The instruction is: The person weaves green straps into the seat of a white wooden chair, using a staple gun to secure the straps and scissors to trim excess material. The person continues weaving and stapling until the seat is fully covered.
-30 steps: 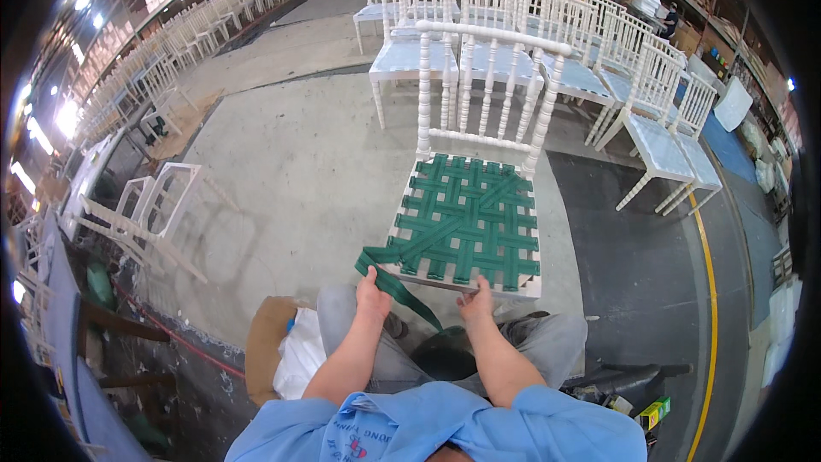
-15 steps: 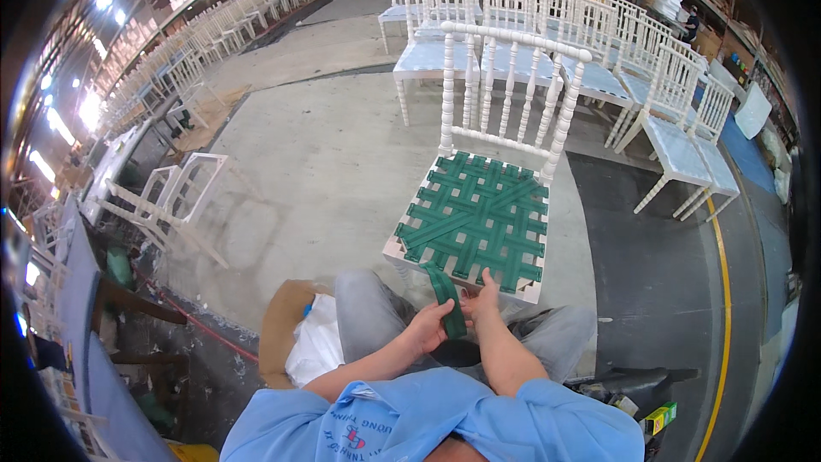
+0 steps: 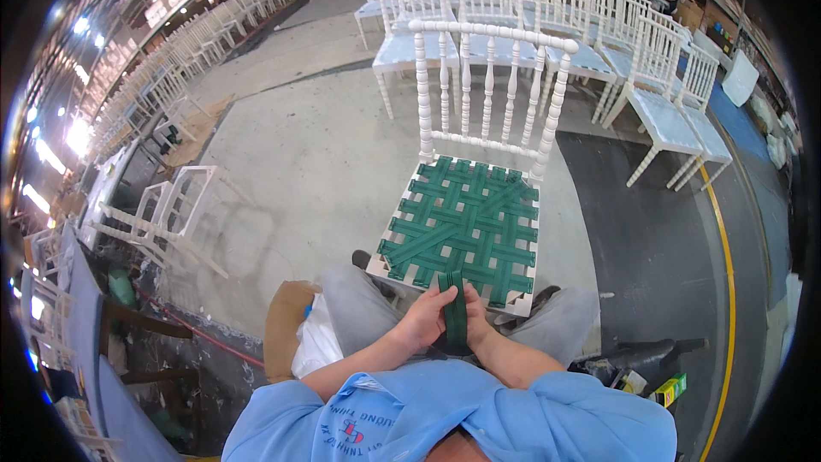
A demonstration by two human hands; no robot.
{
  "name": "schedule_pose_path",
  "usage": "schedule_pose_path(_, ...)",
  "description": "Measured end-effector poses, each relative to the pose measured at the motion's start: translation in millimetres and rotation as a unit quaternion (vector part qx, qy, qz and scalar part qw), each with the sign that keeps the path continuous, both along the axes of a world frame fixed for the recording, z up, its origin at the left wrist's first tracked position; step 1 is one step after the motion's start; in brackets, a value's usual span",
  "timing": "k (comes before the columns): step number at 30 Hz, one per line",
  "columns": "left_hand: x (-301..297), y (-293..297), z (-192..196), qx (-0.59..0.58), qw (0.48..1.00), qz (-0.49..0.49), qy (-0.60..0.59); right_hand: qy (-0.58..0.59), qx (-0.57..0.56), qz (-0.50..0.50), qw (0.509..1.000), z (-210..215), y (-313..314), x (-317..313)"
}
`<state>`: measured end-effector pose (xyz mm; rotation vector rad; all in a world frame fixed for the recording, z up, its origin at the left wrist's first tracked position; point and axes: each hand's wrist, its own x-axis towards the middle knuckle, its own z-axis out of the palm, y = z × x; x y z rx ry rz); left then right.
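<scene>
Right before me stands a white chair with a turned spindle back. Its seat is woven from green webbing straps, with one strap crossing diagonally over the weave. At the seat's front edge I hold a folded length of green webbing upright. My left hand pinches it from the left side, thumb on top. From the right, my right hand closes round the same webbing, its fingers partly hidden behind the strap. Both hands are close together between my knees.
Rows of white chairs stand at the back and right. Another white chair frame lies at the left. By my left leg is a cardboard box with a white bag. A small yellow-green box lies at the right.
My right hand has come off the seat's front edge and down to the webbing. The webbing is now straighter and upright between both hands. The view has shifted slightly.
</scene>
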<state>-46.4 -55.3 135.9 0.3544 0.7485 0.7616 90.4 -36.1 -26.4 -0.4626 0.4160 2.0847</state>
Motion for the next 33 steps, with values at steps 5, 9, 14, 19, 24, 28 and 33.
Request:
schedule_pose_path(5,-3,19,8,-0.012,1.000,0.025,-0.012,0.110,0.108,0.087,0.984,39,-7,9)
schedule_pose_path(9,-13,28,6,-0.028,0.997,0.064,-0.035,-0.696,0.154,0.275,0.645,70,5,23)
schedule_pose_path(14,-21,36,-3,-0.024,0.994,0.107,-0.013,-0.865,0.321,0.207,0.325,84,41,20)
schedule_pose_path(19,-20,39,-5,-0.014,0.995,0.096,-0.014,-0.838,0.355,0.307,0.278,83,68,24)
schedule_pose_path(24,-12,42,-5,-0.013,0.996,0.089,-0.020,-0.812,0.374,0.329,0.304,63,67,32)
schedule_pose_path(28,-4,53,-2,-0.016,0.996,0.088,-0.015,-0.801,0.427,0.292,0.300,43,70,35)
schedule_pose_path(33,9,79,12,-0.007,0.996,0.086,-0.016,-0.685,0.337,0.214,0.610,61,64,56)
